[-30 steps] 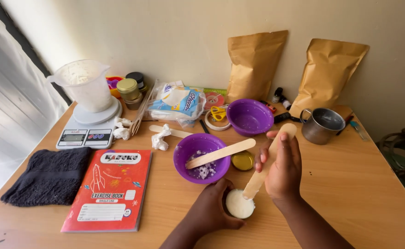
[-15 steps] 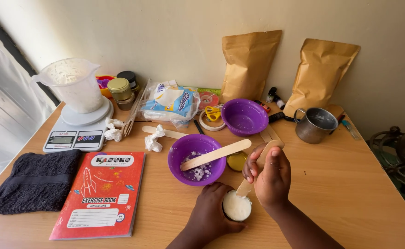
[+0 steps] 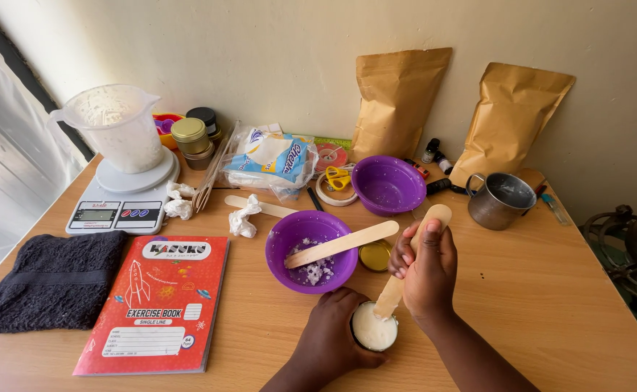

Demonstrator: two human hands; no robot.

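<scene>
Stirring at the near edge of the tabletop [image 3: 551, 290], the right hand [image 3: 429, 272] keeps its grip clamped around a flat wooden stick [image 3: 409, 265], whose lower end dips into a small round tin [image 3: 374, 328] of pale, creamy wax. The left hand [image 3: 331, 335] wraps its grip around the tin's side, steadying it. The tin looks light and liable to slide, so a hold low around its wall seems wise; the stick looks stiff but thin, best taken near its upper half. Just beyond the hands, a purple bowl [image 3: 311, 250] holds white flakes, with a second wooden stick [image 3: 342, 244] resting across its rim, and a gold lid [image 3: 374, 255] lies beside it. Farther out stand a metal mug [image 3: 498, 201], another purple bowl [image 3: 387, 185], two brown paper pouches [image 3: 398, 94], a red exercise book [image 3: 159, 301] and a scale [image 3: 119, 203] bearing a plastic jug [image 3: 117, 127].
</scene>
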